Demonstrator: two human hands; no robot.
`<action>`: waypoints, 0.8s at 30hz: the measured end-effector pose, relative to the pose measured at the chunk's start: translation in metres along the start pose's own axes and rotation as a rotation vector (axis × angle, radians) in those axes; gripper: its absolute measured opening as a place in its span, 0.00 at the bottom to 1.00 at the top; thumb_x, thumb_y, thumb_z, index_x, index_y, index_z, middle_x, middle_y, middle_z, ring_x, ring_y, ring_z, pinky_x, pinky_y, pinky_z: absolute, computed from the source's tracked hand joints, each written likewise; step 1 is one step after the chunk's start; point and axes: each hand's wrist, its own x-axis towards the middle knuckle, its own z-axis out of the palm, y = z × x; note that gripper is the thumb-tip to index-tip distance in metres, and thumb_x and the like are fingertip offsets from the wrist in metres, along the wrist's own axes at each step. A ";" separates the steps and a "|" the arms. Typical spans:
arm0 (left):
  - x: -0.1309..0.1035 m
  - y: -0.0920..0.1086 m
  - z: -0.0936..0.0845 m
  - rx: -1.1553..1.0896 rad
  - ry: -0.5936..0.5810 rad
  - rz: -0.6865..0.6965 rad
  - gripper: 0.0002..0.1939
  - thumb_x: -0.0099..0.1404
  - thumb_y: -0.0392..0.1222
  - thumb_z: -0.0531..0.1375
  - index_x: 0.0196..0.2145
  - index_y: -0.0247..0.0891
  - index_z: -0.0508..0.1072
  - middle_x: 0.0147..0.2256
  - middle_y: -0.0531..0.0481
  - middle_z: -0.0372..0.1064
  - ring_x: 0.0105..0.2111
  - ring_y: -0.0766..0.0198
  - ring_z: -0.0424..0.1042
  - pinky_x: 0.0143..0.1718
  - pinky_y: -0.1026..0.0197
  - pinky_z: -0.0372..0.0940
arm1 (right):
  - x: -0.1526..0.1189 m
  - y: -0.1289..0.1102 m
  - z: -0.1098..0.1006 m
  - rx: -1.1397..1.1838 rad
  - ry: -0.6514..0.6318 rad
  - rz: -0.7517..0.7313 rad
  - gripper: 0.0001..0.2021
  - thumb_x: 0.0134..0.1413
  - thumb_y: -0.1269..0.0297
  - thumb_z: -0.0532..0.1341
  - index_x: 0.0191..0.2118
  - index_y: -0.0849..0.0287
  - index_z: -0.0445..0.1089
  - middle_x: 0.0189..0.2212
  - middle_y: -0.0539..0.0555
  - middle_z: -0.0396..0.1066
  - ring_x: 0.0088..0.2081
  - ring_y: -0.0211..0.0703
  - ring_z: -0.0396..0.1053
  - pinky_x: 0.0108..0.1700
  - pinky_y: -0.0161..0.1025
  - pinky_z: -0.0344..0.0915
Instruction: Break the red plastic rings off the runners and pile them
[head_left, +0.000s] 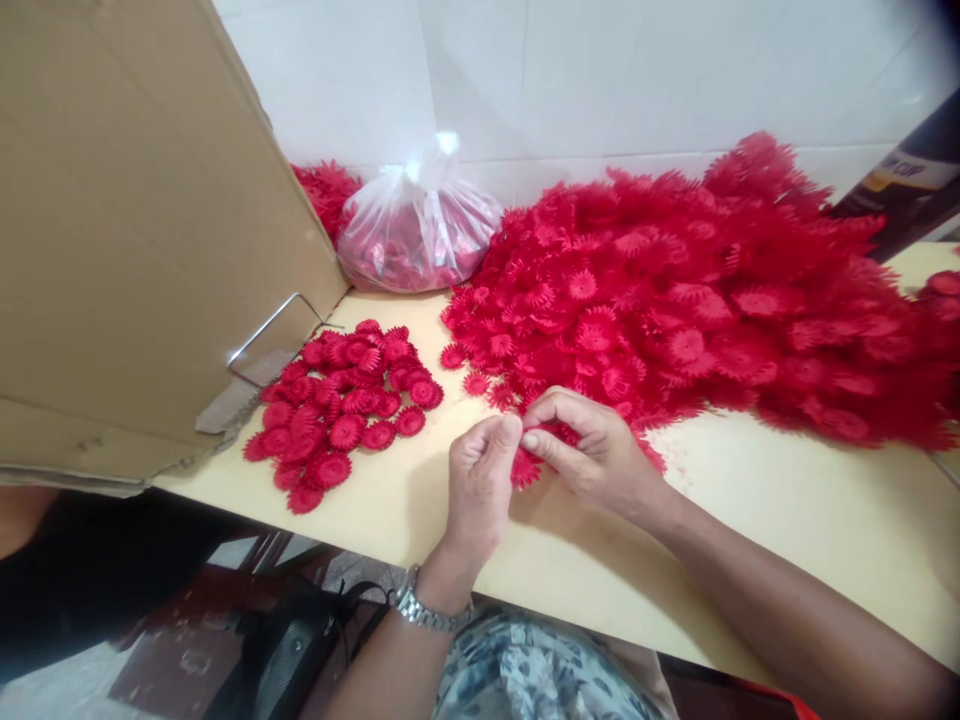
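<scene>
Fringed red disc: between our two hands, just under the fingertips, mostly covered; one toothed edge pokes out below (527,470)
Left hand: thumb pressed down over curled fingers, pinching the disc, as far as we can see (481,485)
Right hand: thumb and forefinger closed together at the disc's upper edge; the exact contact is hidden from us (574,440)
Handling: we'd guess super light, thin and bendy; fringe probably creases or tears if we tug it; doesn't look slippery
Where to grab: we'd go for the flat round middle, fingertips only; the skinny teeth seem too flimsy to hold by
Small pile: left of our left hand; compact rosettes with ringed centres and short dark-edged teeth, matte (341,400)
Big heap: beyond and right of our right hand; loose, feathery, spiky-rimmed discs all tangled up; paper or cloth, we can't tell (675,300)
Plastic bag: past our hands, a bit left; clear, crinkly, shiny, gathered at the top, red bits inside (420,240)
Cardboard: far left of our hands; tall, flat, brown, ragged along its edges (150,230)
Tabletop: under our hands; smooth, pale yellow (405,500)
</scene>
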 end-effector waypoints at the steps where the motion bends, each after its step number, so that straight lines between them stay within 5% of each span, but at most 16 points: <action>1: -0.001 0.000 -0.001 -0.002 -0.047 -0.013 0.19 0.59 0.53 0.58 0.21 0.37 0.58 0.17 0.59 0.53 0.17 0.74 0.54 0.17 0.69 0.50 | 0.000 0.000 0.000 -0.019 0.020 0.018 0.06 0.57 0.66 0.56 0.29 0.59 0.65 0.25 0.49 0.66 0.27 0.35 0.65 0.30 0.34 0.62; 6: -0.006 0.000 -0.006 -0.026 -0.215 -0.071 0.10 0.59 0.44 0.60 0.27 0.38 0.63 0.17 0.57 0.64 0.17 0.70 0.63 0.20 0.67 0.60 | 0.004 -0.001 -0.010 -0.327 0.238 -0.045 0.09 0.57 0.66 0.55 0.26 0.58 0.64 0.22 0.49 0.65 0.24 0.36 0.62 0.27 0.34 0.59; 10: -0.008 0.002 -0.006 -0.110 -0.180 -0.084 0.08 0.59 0.40 0.60 0.27 0.38 0.62 0.17 0.57 0.66 0.18 0.70 0.65 0.21 0.66 0.62 | 0.014 0.014 -0.034 -0.660 0.459 -0.156 0.08 0.57 0.68 0.54 0.29 0.59 0.67 0.22 0.52 0.65 0.25 0.39 0.64 0.28 0.36 0.60; 14: -0.005 0.005 -0.003 -0.181 -0.115 -0.132 0.06 0.55 0.38 0.61 0.29 0.36 0.66 0.18 0.57 0.64 0.17 0.70 0.64 0.17 0.68 0.60 | 0.019 0.036 -0.056 -0.961 0.480 -0.209 0.09 0.57 0.67 0.54 0.39 0.58 0.71 0.34 0.58 0.71 0.37 0.49 0.68 0.37 0.45 0.63; 18: -0.002 0.006 -0.004 -0.158 -0.043 -0.141 0.08 0.53 0.39 0.62 0.24 0.35 0.65 0.17 0.57 0.62 0.15 0.72 0.61 0.14 0.69 0.56 | 0.018 0.037 -0.056 -0.939 0.497 -0.300 0.11 0.55 0.67 0.56 0.43 0.56 0.70 0.42 0.59 0.70 0.43 0.51 0.67 0.43 0.49 0.64; 24: -0.003 0.004 -0.006 -0.119 0.016 -0.152 0.17 0.55 0.49 0.61 0.20 0.37 0.60 0.13 0.61 0.54 0.12 0.75 0.54 0.12 0.71 0.46 | 0.011 0.010 -0.030 -0.636 0.362 -0.377 0.09 0.55 0.70 0.56 0.40 0.55 0.70 0.38 0.58 0.70 0.41 0.46 0.68 0.42 0.45 0.67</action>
